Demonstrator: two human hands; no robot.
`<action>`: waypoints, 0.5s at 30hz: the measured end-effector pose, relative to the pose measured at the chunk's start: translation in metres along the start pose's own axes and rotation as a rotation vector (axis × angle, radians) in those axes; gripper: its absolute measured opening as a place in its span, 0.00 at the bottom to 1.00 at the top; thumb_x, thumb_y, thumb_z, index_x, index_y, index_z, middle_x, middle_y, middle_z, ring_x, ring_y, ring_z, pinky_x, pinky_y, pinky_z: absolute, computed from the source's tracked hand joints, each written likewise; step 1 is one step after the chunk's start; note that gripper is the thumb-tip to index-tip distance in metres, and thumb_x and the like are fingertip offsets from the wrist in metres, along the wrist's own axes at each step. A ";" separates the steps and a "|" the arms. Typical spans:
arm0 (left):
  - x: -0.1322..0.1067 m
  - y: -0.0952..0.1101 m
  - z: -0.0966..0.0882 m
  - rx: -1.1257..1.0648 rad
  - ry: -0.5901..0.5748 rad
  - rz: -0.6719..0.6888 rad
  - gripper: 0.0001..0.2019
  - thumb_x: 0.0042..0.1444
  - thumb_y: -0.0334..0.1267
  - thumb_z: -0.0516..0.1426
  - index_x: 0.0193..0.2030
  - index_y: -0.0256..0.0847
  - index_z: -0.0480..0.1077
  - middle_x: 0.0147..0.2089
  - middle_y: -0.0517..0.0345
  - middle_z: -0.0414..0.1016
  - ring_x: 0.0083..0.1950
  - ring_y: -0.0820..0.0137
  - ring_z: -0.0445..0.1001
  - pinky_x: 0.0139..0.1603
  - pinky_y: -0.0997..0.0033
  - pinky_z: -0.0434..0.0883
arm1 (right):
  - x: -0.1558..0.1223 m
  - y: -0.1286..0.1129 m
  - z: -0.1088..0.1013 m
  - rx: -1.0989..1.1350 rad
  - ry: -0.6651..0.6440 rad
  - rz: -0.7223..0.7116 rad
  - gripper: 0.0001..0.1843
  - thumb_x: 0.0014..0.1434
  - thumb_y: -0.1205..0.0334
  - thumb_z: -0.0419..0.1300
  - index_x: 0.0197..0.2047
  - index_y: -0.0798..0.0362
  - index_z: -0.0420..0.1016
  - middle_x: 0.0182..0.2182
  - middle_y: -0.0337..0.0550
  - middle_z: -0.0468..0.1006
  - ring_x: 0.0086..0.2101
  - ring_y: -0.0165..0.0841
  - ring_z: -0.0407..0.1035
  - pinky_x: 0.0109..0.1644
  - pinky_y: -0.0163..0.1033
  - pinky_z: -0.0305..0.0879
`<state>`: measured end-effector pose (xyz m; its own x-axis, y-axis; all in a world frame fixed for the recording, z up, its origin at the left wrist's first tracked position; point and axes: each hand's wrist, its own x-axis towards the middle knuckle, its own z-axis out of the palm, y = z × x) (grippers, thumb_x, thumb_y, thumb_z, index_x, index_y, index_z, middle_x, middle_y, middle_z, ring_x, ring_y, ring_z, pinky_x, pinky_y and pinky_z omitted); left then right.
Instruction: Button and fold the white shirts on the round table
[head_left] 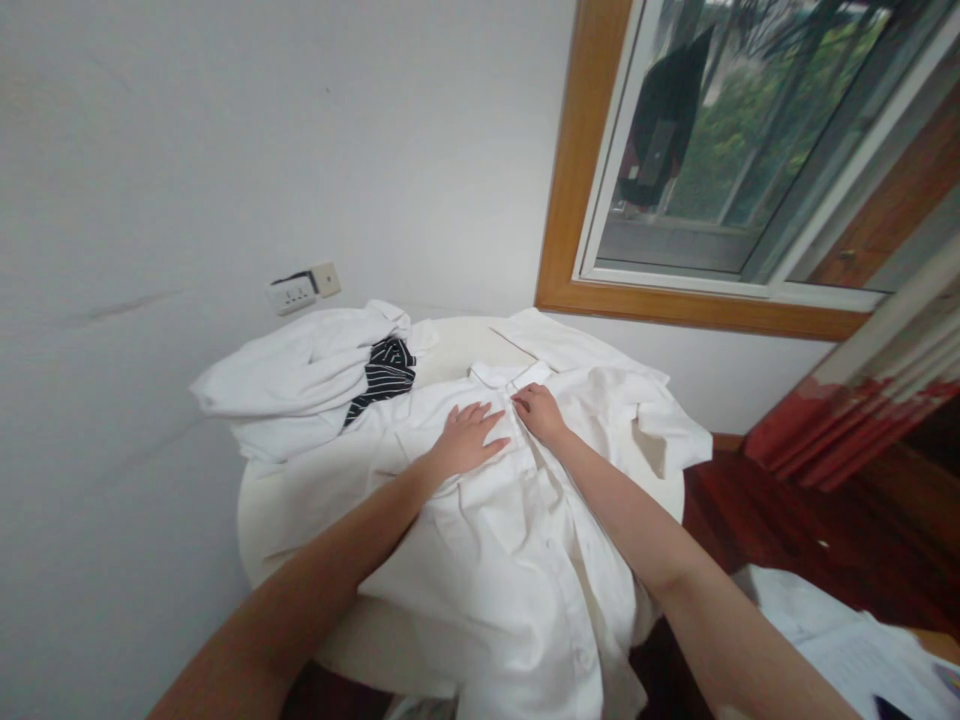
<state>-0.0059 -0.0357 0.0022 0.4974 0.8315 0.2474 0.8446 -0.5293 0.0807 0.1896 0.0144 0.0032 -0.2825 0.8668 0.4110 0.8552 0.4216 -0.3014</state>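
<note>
A white button-up shirt (517,540) lies spread face-up on a small round white table (285,510), its collar toward the wall and its hem hanging over the near edge. My left hand (469,438) rests flat on the shirt's chest, fingers stretched out. My right hand (538,412) is just beside it at the placket below the collar, fingers curled and pinching the fabric there.
A heap of white clothes (300,380) with a black-and-white striped piece (386,372) lies at the table's back left. A wall socket (300,290) is above it. A wood-framed window (720,160) is at right, dark red floor (787,540) below, papers (862,650) near right.
</note>
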 end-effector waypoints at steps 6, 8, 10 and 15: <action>0.040 0.002 -0.004 0.036 0.142 0.061 0.20 0.63 0.40 0.48 0.60 0.38 0.62 0.60 0.46 0.67 0.62 0.61 0.62 0.63 0.58 0.59 | 0.002 0.005 0.006 0.037 0.012 0.007 0.17 0.58 0.74 0.54 0.46 0.55 0.79 0.41 0.48 0.76 0.45 0.36 0.65 0.52 0.37 0.57; 0.051 0.001 -0.001 0.033 0.130 0.042 0.17 0.63 0.38 0.47 0.56 0.37 0.66 0.55 0.46 0.71 0.58 0.61 0.66 0.59 0.59 0.63 | 0.003 0.007 0.008 0.049 0.017 0.012 0.18 0.57 0.74 0.54 0.46 0.55 0.79 0.41 0.49 0.75 0.45 0.36 0.65 0.52 0.37 0.57; 0.054 0.000 0.003 0.020 0.133 0.041 0.15 0.63 0.36 0.47 0.52 0.37 0.69 0.52 0.47 0.72 0.56 0.62 0.68 0.58 0.60 0.65 | 0.004 0.009 0.010 0.063 0.031 0.024 0.18 0.57 0.75 0.53 0.45 0.56 0.80 0.40 0.49 0.75 0.45 0.35 0.65 0.52 0.37 0.57; 0.049 -0.003 0.009 -0.060 0.160 0.111 0.15 0.61 0.34 0.49 0.53 0.38 0.68 0.51 0.49 0.72 0.55 0.63 0.68 0.58 0.60 0.66 | 0.006 0.010 0.012 0.097 0.091 0.084 0.19 0.54 0.77 0.53 0.44 0.57 0.80 0.39 0.48 0.75 0.43 0.35 0.64 0.51 0.37 0.57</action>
<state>0.0175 0.0081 0.0050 0.5451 0.7322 0.4083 0.7703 -0.6296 0.1007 0.1909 0.0273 -0.0076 -0.1675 0.8741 0.4559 0.8268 0.3764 -0.4179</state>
